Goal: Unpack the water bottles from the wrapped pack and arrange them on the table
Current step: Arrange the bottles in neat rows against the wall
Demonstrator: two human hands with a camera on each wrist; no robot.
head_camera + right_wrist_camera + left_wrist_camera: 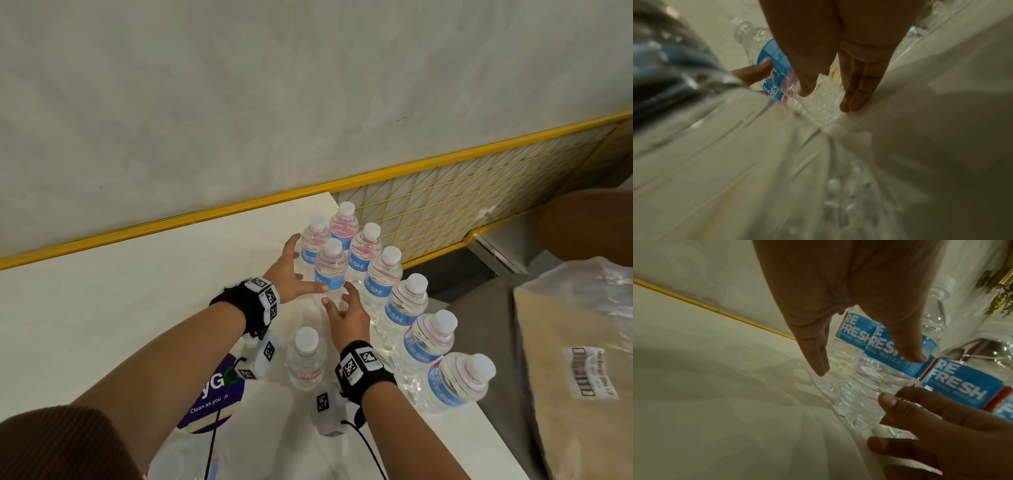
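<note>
Two hands around one upright water bottle (330, 269) on the white table (137, 291), seen from the head camera: left hand (287, 270) spread, thumb tip touching the blue label; right hand (346, 313) spread just below it. Row of bottles (407, 308) just right of that bottle.

Left wrist: fingers (813, 353) straight, thumb resting on the label.

Right wrist: blurred; fingers (861, 84) straight beside the bottle's clear base.
</note>
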